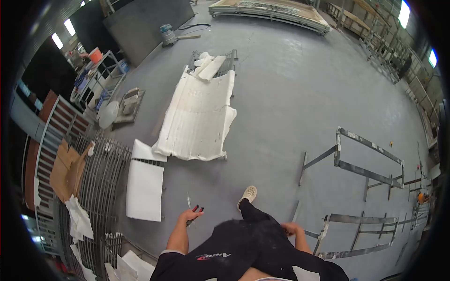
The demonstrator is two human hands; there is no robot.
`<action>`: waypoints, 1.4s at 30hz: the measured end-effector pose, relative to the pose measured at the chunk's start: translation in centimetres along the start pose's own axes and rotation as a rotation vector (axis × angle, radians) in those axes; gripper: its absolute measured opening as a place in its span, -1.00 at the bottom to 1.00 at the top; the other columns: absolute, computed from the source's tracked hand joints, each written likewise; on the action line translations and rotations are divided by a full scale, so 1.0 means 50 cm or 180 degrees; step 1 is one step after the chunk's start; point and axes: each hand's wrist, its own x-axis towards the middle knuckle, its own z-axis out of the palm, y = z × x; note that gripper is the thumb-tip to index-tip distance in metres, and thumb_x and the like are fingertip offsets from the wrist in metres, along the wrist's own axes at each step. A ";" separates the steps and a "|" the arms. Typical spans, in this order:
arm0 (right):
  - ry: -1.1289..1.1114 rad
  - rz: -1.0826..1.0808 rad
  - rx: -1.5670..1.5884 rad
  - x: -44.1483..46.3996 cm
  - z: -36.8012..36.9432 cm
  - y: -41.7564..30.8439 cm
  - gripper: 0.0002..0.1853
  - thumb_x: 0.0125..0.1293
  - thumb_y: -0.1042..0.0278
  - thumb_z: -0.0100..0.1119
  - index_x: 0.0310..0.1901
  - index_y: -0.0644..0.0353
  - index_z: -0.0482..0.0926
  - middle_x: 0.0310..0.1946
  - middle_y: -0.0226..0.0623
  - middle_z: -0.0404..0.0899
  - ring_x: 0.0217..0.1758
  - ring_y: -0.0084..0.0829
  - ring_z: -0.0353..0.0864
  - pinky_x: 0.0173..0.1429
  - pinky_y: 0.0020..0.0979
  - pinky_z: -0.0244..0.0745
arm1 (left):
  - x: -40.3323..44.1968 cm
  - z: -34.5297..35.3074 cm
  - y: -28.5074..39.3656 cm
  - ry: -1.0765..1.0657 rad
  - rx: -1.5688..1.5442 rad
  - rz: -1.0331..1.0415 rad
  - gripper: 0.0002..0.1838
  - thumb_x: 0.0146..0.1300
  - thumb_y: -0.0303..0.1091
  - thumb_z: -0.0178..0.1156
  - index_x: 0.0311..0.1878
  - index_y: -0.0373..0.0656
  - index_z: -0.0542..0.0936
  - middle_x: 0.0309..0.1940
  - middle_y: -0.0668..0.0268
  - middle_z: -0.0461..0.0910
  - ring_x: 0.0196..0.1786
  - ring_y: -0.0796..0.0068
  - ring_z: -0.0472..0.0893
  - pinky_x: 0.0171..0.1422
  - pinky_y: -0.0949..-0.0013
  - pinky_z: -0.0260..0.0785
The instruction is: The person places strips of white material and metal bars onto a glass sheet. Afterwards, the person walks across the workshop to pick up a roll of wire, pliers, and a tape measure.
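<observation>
My left hand [189,216] is closed around a pair of pliers with red handles [198,209], held out over the grey floor at the lower middle. Thin, pale strands, perhaps wire, show beside the pliers, too fine to make out. Loosely bent, my right hand [293,228] hangs by my dark clothing on the right; I see no object in it, and its fingertips are partly hidden. One foot in a light clog [247,196] is forward on the floor. White sheeting [146,189] lies left of my left hand, over metal bars.
Ahead, crumpled white sheeting [194,112] covers a metal rack. Stacked metal grilles [101,182] with torn cardboard [68,169] stand left. Metal frames [370,173] rise from the floor at right. A vacuum-like machine [168,35] and a large low platform [272,11] are farther off.
</observation>
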 end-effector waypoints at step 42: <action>0.1833 -0.3889 -0.3136 -0.483 -2.803 -1.423 -0.71 0.08 0.16 0.16 -0.52 0.25 0.63 -0.54 -0.18 0.59 -0.39 -0.16 0.59 -0.28 -0.20 0.49 | 0.974 -0.509 2.689 -0.0385 0.0584 0.0174 -0.45 -0.04 0.33 0.33 -0.48 -0.05 0.65 -0.54 0.40 0.56 -0.45 0.51 0.51 -0.35 0.37 0.32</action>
